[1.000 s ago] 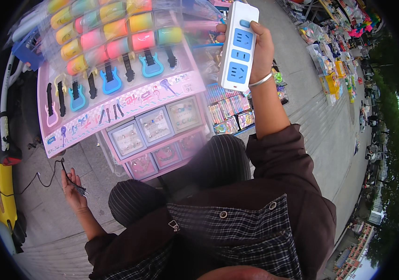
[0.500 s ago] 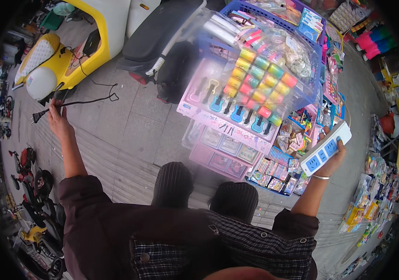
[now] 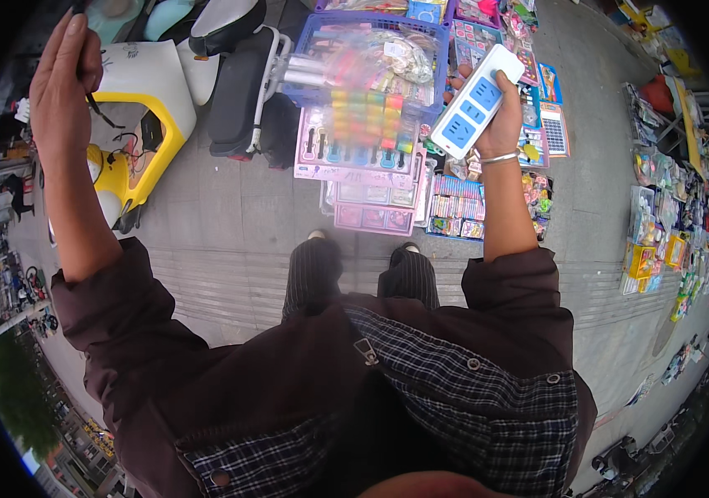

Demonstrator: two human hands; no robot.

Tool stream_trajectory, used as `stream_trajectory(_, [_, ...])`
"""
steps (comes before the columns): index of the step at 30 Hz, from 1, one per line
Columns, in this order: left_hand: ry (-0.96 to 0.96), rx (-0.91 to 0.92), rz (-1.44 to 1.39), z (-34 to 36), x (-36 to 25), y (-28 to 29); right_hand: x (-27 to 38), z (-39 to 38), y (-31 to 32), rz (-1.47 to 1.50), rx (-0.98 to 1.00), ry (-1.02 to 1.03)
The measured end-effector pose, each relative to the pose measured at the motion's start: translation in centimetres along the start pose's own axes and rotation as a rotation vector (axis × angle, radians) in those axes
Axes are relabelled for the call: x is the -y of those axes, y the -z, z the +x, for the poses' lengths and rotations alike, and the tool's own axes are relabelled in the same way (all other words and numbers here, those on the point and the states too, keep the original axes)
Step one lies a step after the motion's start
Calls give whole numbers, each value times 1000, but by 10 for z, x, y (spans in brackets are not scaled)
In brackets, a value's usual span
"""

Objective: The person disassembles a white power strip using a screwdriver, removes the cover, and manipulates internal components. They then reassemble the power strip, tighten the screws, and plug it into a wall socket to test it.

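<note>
At the upper left my left hand (image 3: 62,108) is raised, fingers pointing up and closed on a black cord. A length of the cord (image 3: 105,114) hangs beside the hand; its plug cannot be made out. My right hand (image 3: 504,124), with a silver bangle at the wrist, grips a white power strip (image 3: 482,100) with blue socket panels, tilted over the goods. Whether cord and strip are joined cannot be seen. Below the strip are rows of small packets (image 3: 458,199), and left of it a pink case (image 3: 358,170) with toy guitars.
A blue plastic basket (image 3: 437,37) of wrapped goods stands behind the pink case. Left of it are a black scooter seat (image 3: 238,104) and a yellow and white scooter (image 3: 173,116). More goods (image 3: 657,199) lie along the right side. Grey paving (image 3: 230,224) runs around my feet.
Both hands have risen, the left holding the cord and the right holding the power strip. The view has shifted, so the stall goods and scooters appear higher.
</note>
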State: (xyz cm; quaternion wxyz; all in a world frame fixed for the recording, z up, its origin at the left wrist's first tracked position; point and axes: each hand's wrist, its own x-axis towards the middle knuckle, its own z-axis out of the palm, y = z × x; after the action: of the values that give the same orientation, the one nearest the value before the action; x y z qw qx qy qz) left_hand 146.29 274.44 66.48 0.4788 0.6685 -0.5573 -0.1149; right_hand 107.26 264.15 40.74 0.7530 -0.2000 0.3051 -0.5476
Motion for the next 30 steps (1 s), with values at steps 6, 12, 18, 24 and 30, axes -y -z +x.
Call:
stream_trajectory(6, [-202,585,81,3,31,-117,-34,14,-56,243,13,51])
stream_trajectory(12, [-378,723,315,-6,98,-132,-100,61,-107,53,-61,274])
stream_trajectory(18, [-458,724,379,-3,153,-123,-144,88,-136,-130,-94,333])
stream_trajectory(24, [-493,783,444,6,181,-114,-170,93,-158,-227,-137,292])
stream_trajectory(30, [-495,843,498,15,188,-107,-179,96,-172,-274,-89,261])
